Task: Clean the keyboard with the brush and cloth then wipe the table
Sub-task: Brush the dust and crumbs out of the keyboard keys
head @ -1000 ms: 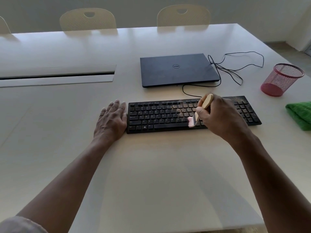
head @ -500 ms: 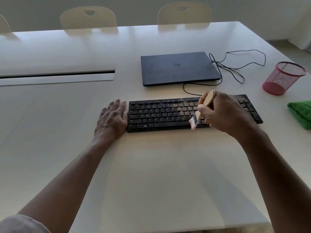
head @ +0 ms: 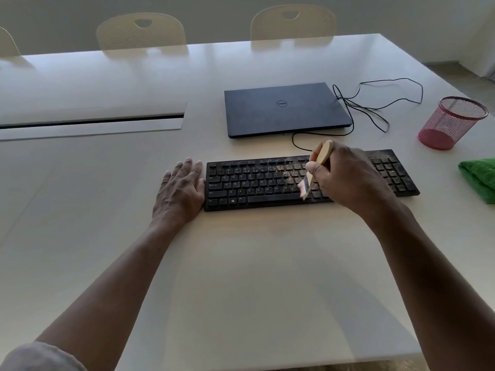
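Head view: brushing step is judged in hand. The brush [head: 313, 172] is gripped in the right hand [head: 348, 180], fingers curled round the pale wooden handle, bristle end down on the keys right of the keyboard's middle. The keyboard [head: 257, 183] is lain toward the counter's right edge, well back from the near edge. The left hand [head: 180, 192] is laid flat on the counter [head: 241, 277], fingers slightly spread, pressed against the keyboard's left end to steady it.

Specks are seen on the middle keys and on the numpad side; the left keys look cleaner. Brushing is judged only partly done. The next move is judged to call for short strokes worked rightward toward the numpad.

The green cloth [head: 479, 180] is left untouched at the counter's right edge. Cloth wipe and counter wipe are not yet done.
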Available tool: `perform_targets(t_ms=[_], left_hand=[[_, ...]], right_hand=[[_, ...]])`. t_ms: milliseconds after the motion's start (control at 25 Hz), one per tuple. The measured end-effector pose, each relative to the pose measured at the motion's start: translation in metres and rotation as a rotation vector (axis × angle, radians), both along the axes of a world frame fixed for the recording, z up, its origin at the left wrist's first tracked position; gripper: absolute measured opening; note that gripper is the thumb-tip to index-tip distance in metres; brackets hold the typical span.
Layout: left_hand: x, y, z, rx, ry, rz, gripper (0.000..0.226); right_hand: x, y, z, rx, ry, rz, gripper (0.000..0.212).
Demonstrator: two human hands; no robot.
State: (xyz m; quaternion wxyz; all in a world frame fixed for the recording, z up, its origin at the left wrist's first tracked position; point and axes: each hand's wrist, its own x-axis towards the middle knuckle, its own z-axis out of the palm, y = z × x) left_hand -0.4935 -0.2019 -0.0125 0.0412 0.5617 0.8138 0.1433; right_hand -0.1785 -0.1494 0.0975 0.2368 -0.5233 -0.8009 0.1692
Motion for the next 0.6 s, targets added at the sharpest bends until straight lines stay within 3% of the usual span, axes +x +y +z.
perform_targets(t_ms=[160,360,600], left_hand=[[-0.001,0.001,0.0,-0.005,0.002,0.003,0.054],[-0.001,0.0,0.0,0.011,0.002,0.003,0.054],[-0.002,0.001,-0.001,0.014,0.006,0.001,0.054]], right_hand=[[0.008,0.005,0.007,-0.123,-0.062,0.018,0.008],[-0.003,0.017,0.008,-0.062,0.102,0.009,0.007],[-0.028,0.027,0.004,-0.126,0.232,0.124,0.015]])
